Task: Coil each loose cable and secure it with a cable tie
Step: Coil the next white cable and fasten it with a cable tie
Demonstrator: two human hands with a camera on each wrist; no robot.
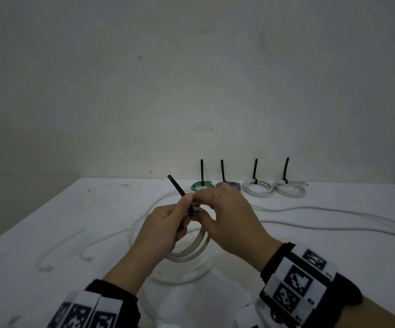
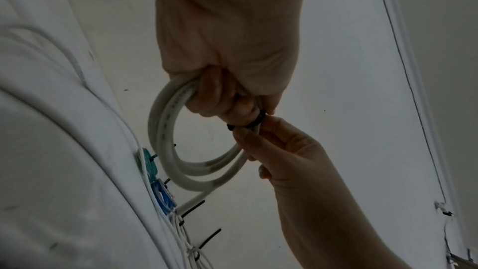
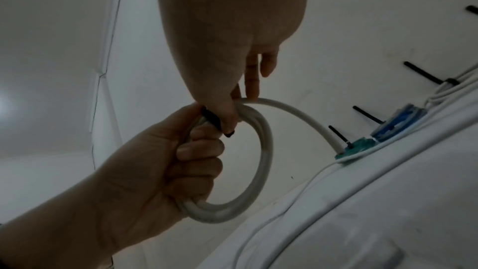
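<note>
Nearest, at 6 o'clock above the white table [image 1: 49,221], the left hand [image 1: 161,230] curls round the white cable coil [image 1: 191,249], keeping its loops bunched. The right hand [image 1: 229,221] pinches the black cable tie [image 1: 180,190] wrapped there, presumably to cinch it. At 12 to 1 o'clock, by the wall, four tied coils [image 1: 259,189] are parked clear.

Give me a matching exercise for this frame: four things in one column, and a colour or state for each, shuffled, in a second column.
Things:
1. held cable coil
2. cable tie
3. leftmost coil at the wall
4. rightmost coil at the wall

States:
A. green, tied
B. black, tail sticking up from the hands
C. white, gripped in the left hand
D. white, tied, lying on the table

Pairs: 1-C, 2-B, 3-A, 4-D
</note>
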